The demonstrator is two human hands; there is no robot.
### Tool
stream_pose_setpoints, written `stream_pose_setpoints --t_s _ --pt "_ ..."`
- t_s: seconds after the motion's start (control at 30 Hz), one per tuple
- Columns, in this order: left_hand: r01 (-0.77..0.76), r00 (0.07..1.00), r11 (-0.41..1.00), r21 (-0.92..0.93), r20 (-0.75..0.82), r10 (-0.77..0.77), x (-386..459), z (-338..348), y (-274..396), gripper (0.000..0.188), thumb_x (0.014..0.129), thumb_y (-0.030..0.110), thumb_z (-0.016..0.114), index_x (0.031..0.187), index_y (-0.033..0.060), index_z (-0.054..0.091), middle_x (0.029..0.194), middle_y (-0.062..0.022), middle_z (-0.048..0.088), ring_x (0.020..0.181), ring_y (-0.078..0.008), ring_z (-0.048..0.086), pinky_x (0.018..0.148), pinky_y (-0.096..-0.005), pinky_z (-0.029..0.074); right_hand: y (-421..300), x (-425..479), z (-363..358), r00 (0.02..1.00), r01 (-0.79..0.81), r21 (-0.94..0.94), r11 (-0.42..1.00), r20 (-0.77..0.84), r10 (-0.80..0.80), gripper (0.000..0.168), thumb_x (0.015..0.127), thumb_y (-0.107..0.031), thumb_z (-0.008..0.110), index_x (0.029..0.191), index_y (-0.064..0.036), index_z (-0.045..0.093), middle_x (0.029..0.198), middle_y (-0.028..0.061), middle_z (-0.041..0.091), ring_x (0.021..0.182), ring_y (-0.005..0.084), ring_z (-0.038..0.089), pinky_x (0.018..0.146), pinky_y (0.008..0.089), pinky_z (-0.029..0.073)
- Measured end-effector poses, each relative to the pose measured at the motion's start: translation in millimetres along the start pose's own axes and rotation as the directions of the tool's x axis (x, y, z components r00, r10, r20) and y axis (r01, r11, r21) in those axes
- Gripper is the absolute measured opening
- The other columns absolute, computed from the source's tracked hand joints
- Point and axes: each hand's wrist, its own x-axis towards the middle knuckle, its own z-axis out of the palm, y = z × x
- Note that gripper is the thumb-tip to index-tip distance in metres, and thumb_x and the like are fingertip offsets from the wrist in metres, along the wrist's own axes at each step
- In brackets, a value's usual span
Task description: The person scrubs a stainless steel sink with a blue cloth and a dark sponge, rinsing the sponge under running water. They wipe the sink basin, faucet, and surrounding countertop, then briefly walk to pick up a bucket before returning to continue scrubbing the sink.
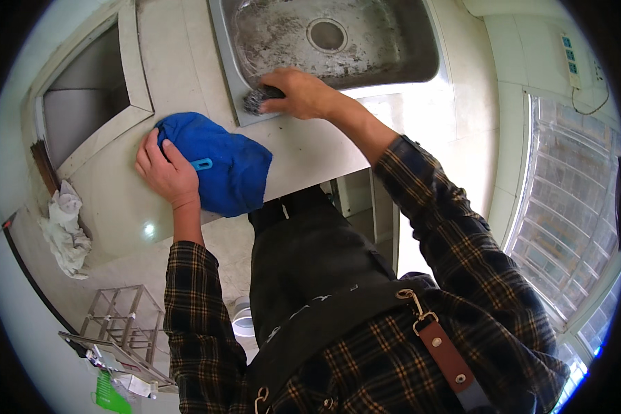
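My right hand (301, 95) holds a steel wool scourer (254, 102) against the flat metal rim at the near left corner of a stainless steel sink (393, 64). Brown stains and scratches mark the sink's basin, with a round drain (327, 35) in its floor. To the left, my left hand (165, 168) grips the upper left edge of a bunched blue cloth (233, 165) on the counter, thumb on top and fingers around its side. A light-blue plastic handle end (202, 164) with a slot pokes out beside that hand; its other end is hidden.
A pale tiled counter (310, 147) surrounds the sink, with a framed rectangular opening (90, 93) at the left. A crumpled white cloth (67, 227) lies at the far left. A metal rack (127, 321) stands below. At right are a power strip (570, 61) and a barred window (569, 202).
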Motion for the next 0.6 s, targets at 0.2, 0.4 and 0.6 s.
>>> stream_pose_setpoints --t_s 0.2,0.4,0.6 --pt "0.019 1.000 1.000 0.019 -0.004 -0.019 0 -3 0 0.029 0.093 0.021 0.050 0.115 0.0053 0.060 0.117 -0.0141 0.059 0.106 -0.0346 0.052 0.094 -0.0437 0.040 20 -11 -37 0.961 -0.141 -0.098 0.985 0.228 0.160 0.050 0.084 -0.033 0.070 0.119 0.000 0.057 0.110 0.0208 0.062 0.102 0.0356 0.058 0.091 0.0416 0.045" --pt "0.042 0.999 0.999 0.015 0.002 -0.042 1 -3 -5 0.029 0.092 0.021 0.050 0.115 0.0072 0.060 0.117 -0.0133 0.058 0.104 -0.0340 0.052 0.091 -0.0443 0.042 -22 31 -5 0.947 -0.163 -0.127 0.978 0.257 0.191 0.057 0.078 -0.042 0.073 0.113 0.002 0.060 0.109 0.0238 0.063 0.101 0.0383 0.060 0.087 0.0410 0.046" --pt "0.056 0.998 0.998 0.001 -0.003 -0.056 2 -5 -5 0.029 0.091 0.020 0.051 0.115 0.0072 0.061 0.116 -0.0130 0.058 0.106 -0.0335 0.051 0.092 -0.0445 0.041 0 2 -40 0.916 -0.221 -0.164 0.961 0.304 0.263 0.052 0.076 -0.035 0.075 0.108 0.003 0.061 0.105 0.0227 0.064 0.099 0.0361 0.061 0.083 0.0415 0.048"
